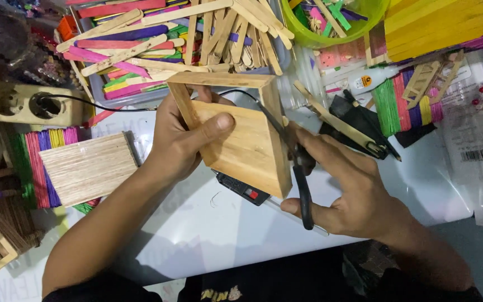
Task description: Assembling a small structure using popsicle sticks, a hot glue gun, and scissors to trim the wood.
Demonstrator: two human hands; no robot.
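Left hand [183, 140] grips wooden frame [241, 134] | right hand [353, 190] grips scissors [303, 184] | barcoded clear packet [476, 151] right

left hand [183, 137] grips a wooden stick box [241, 131]; right hand [345, 190] holds black scissors [300, 168]

Pale tan wooden frame [247, 145]; black scissors [303, 184]; lime-green bowl [308, 37]; white counter [208, 223]; pink, purple, yellow sticks [129, 50].

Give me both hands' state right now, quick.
Left hand: closed on the wooden stick box, thumb on its panel.
Right hand: closed on black scissors, blades at the box's edge.
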